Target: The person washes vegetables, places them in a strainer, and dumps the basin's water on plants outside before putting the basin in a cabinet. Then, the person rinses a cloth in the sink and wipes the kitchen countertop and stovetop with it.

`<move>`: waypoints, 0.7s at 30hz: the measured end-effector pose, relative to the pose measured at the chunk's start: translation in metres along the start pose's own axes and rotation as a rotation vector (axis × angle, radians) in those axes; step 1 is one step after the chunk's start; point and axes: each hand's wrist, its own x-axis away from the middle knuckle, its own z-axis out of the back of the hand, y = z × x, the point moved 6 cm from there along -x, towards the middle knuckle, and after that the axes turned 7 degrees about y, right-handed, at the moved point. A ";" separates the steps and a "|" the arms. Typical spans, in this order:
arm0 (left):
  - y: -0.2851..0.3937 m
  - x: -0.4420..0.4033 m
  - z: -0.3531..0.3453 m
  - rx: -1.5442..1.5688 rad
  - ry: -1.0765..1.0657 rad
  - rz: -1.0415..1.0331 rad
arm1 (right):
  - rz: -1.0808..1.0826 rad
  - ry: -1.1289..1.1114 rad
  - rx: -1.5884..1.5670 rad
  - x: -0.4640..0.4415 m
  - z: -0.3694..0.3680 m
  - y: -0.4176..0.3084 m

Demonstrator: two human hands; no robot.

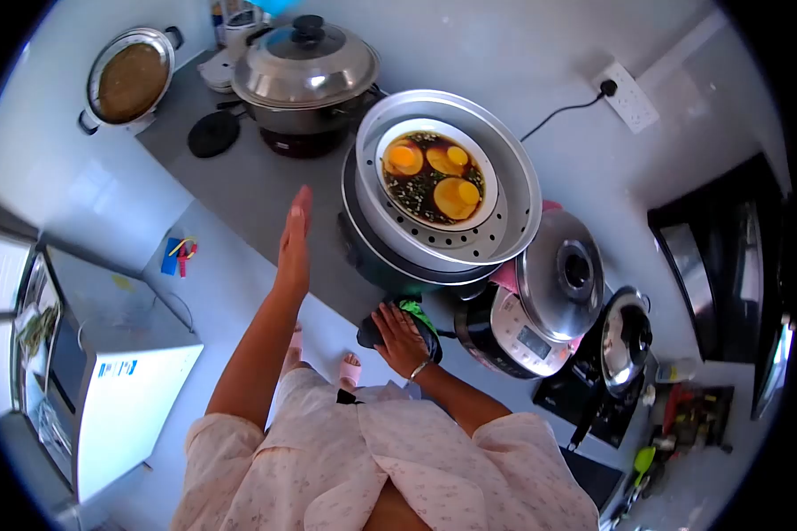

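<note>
Seen edge-on, my left hand (pixel 296 239) is raised over the counter edge with its fingers stretched out and nothing in it. My right hand (pixel 400 339) lies flat, fingers apart, on a dark item with a bright green part (pixel 416 311); its kind I cannot make out. Just beyond the hands stands a metal steamer tray (pixel 513 212) with round holes, set on a dark pot (pixel 356 221). Inside the tray is a white plate (pixel 491 190) holding dark sauce (pixel 425 181) with chopped bits and three eggs showing orange yolks (pixel 458 196).
Behind on the left is a lidded pot (pixel 305 66), near a black round disc (pixel 213 134). A steel lid (pixel 565 274) rests over a cooker with a display (pixel 527 341). Farther right are a lidded pan (pixel 624 341) and a wall socket (pixel 627 96). A fridge (pixel 133 380) stands left.
</note>
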 end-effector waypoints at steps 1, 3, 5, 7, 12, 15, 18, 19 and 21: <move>-0.001 -0.014 -0.014 0.032 -0.013 0.032 | -0.039 -0.010 -0.003 0.002 -0.001 0.003; -0.010 -0.041 -0.031 0.054 -0.036 0.084 | -0.016 -0.056 -0.041 -0.002 -0.001 0.004; -0.024 -0.063 -0.038 0.064 -0.233 0.132 | -0.041 -0.098 -0.095 -0.004 -0.001 0.003; -0.032 -0.075 -0.039 0.089 -0.323 0.250 | -0.112 -0.144 -0.042 -0.005 -0.010 0.006; -0.038 -0.090 -0.038 0.112 -0.496 0.315 | -0.139 -0.199 0.028 -0.011 -0.007 0.000; -0.052 -0.093 -0.046 0.091 -0.584 0.344 | -0.189 -0.244 0.073 -0.017 -0.002 -0.004; -0.065 -0.087 -0.061 0.153 -0.539 0.292 | -0.195 -0.236 0.112 -0.019 -0.001 -0.008; -0.066 -0.084 -0.067 0.166 -0.572 0.285 | -0.224 -0.223 0.129 -0.020 0.001 -0.008; -0.072 -0.081 -0.071 0.249 -0.517 0.398 | -0.220 -0.205 0.110 -0.022 0.001 -0.011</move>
